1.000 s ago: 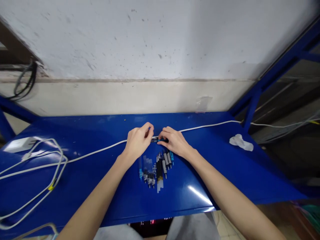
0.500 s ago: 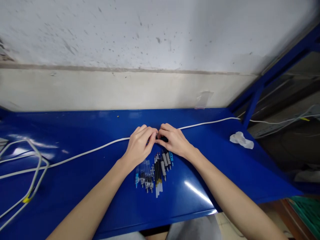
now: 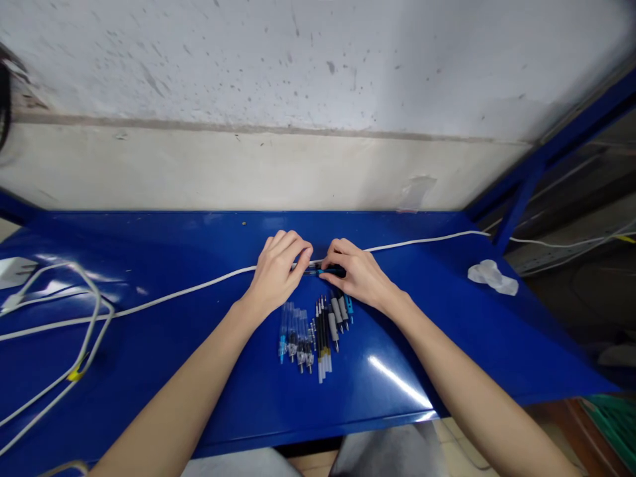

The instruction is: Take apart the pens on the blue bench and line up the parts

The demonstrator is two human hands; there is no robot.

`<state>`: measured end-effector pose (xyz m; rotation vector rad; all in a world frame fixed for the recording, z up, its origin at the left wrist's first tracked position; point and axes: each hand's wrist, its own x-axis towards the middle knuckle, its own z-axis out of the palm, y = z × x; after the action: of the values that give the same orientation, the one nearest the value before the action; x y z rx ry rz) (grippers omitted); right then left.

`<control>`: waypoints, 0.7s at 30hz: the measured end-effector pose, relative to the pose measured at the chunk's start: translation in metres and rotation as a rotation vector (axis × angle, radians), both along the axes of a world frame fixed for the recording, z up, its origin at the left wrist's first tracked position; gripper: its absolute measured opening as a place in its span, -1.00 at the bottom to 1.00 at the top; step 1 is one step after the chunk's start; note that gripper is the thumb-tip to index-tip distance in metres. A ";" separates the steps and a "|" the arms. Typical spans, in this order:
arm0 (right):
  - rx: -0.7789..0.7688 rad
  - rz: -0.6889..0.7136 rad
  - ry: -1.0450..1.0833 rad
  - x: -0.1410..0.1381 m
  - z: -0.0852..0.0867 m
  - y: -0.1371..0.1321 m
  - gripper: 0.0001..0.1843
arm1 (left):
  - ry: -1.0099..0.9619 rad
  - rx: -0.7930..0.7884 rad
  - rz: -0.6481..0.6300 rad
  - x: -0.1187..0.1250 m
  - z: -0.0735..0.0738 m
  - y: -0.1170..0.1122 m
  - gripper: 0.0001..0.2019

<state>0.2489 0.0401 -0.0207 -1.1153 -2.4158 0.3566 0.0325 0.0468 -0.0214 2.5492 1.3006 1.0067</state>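
Pen point(image 3: 322, 271), one, dark with blue and clear parts, lying just on the near side of the white cable point(image 3: 218, 283); right hand point(image 3: 358, 268), fingers drawn narrow, pinching the pen's dark end; left hand point(image 3: 279, 268), thumb and index near together at the clear end, grip or mere nearness impossible to tell; pen judged light, stiff and smooth, its clear part probably slippery and best pinched with fingertips along the middle; on the counter point(image 3: 238, 391), farther on the near side of the cable, clear barrels point(image 3: 295, 331), dark refills point(image 3: 324, 341) and grey grips point(image 3: 334, 328); refills judged slim and slightly bendable, best lifted at mid-length, clear of their fine tips; grips probably softer, easier to hold.
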 end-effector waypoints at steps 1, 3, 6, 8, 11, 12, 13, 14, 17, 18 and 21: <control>-0.005 0.002 0.013 0.000 0.001 0.000 -0.93 | 0.007 0.005 -0.001 0.000 0.000 0.000 -0.71; -0.009 0.009 0.046 0.000 0.002 -0.001 -0.92 | 0.015 0.018 -0.005 0.000 0.000 0.000 -0.74; 0.000 0.013 0.118 0.002 0.004 -0.002 -0.87 | 0.016 0.021 -0.023 -0.001 0.001 -0.001 -0.75; 0.025 -0.011 0.173 0.003 0.005 -0.002 -0.84 | 0.021 0.020 -0.042 -0.001 0.002 -0.002 -0.75; 0.071 -0.085 0.247 0.002 0.005 -0.002 -0.81 | 0.027 0.044 -0.064 0.000 0.002 -0.003 -0.76; 0.075 -0.111 0.274 0.001 0.005 -0.003 -0.80 | 0.033 0.060 -0.069 0.000 0.002 -0.004 -0.76; 0.066 -0.134 0.305 0.001 0.005 -0.003 -0.79 | 0.044 0.077 -0.071 0.000 0.001 -0.004 -0.77; 0.046 -0.152 0.336 0.000 0.005 -0.003 -0.78 | 0.058 0.092 -0.069 0.000 0.001 -0.004 -0.77; -0.057 -0.170 0.381 -0.002 0.006 -0.005 -0.71 | 0.110 0.134 -0.028 -0.001 0.003 -0.004 -0.74; -0.089 -0.163 0.373 -0.002 0.007 -0.006 -0.68 | 0.125 0.151 -0.008 -0.001 0.004 -0.004 -0.72; -0.148 -0.134 0.318 -0.004 0.008 -0.008 -0.61 | 0.170 0.194 0.038 -0.002 0.007 -0.004 -0.68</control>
<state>0.2450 0.0320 -0.0132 -1.1767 -2.0536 0.6252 0.0301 0.0426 -0.0139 2.8202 1.3579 0.9874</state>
